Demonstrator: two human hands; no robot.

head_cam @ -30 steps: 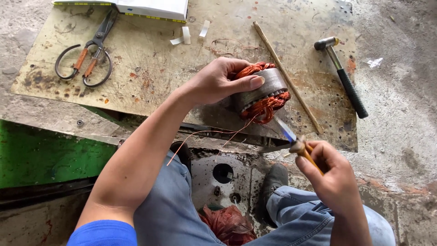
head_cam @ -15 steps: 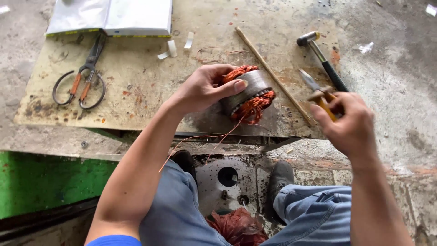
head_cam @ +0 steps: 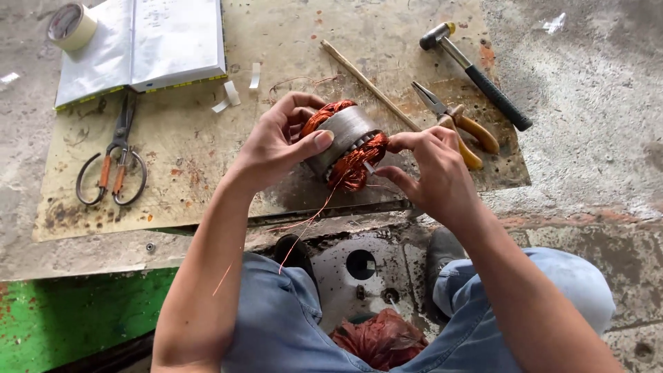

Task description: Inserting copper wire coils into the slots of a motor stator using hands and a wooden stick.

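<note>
1. On the desk (head_cam: pixel 207 173), at its near edge: left hand (head_cam: pixel 276 148) gripping the motor stator (head_cam: pixel 343 141), fingers clenched around it.
2. Right hand (head_cam: pixel 435 173) pinching a copper winding (head_cam: pixel 359 166), fingers closing on it.
3. Just behind: pliers (head_cam: pixel 459 124) lying released.

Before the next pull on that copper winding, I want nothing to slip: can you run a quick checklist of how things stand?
1. Grey steel motor stator with orange copper windings gripped by the left hand: ok.
2. Right hand fingertips at the winding's end face: ok; whether they pinch a wire, cannot tell.
3. Yellow-handled pliers lying on the stained wooden board, out of the hands: ok.
4. Black-handled hammer lying away from both hands: ok.
5. Loose thin copper wire trailing down off the board's edge: not ok.
</note>
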